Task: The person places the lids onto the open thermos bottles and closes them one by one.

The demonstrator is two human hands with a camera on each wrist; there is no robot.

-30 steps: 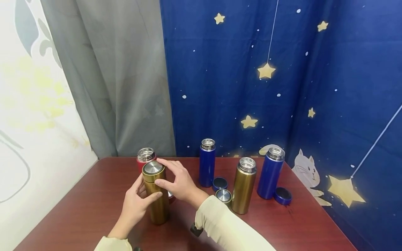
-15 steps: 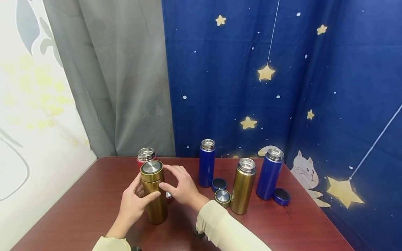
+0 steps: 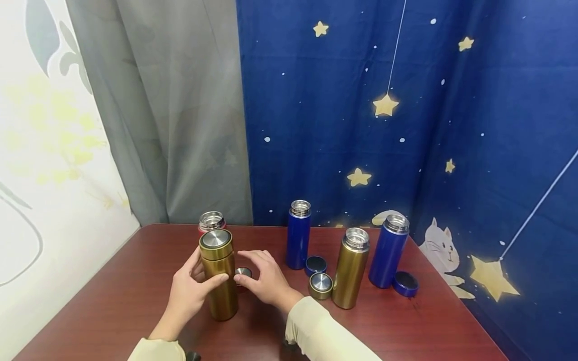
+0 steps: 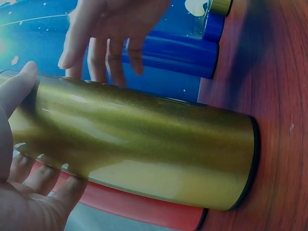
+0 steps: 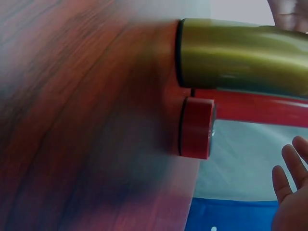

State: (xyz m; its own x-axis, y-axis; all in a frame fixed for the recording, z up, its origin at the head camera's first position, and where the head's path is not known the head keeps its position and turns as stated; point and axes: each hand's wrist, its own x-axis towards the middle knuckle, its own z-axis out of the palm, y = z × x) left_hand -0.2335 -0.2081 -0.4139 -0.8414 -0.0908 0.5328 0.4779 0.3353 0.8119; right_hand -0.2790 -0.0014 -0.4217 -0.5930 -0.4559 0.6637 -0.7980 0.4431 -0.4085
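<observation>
A gold thermos flask (image 3: 223,301) with its steel-topped lid (image 3: 215,239) on stands upright on the table. My left hand (image 3: 187,293) grips its body, thumb on the near side and fingers round the far side, as the left wrist view also shows. To the right, my right hand (image 3: 268,281) is apart from the flask, its fingers extended and relaxed, holding nothing. Behind the gold flask is a lidless red flask (image 3: 211,220), mostly hidden in the head view. Its red lid (image 5: 197,127) lies beside it, partly behind the right hand's fingers in the head view.
Two lidless blue flasks (image 3: 298,240) (image 3: 389,255) stand at the back and right, each with a blue lid (image 3: 315,265) (image 3: 405,284) beside it. Between them is a lidless gold flask (image 3: 350,276) with its lid (image 3: 320,286) at its left. Curtains (image 3: 316,125) hang behind the table (image 3: 113,301).
My right hand has come off the gold flask's lid and moved down and to the right. My left hand keeps its grip on the flask.
</observation>
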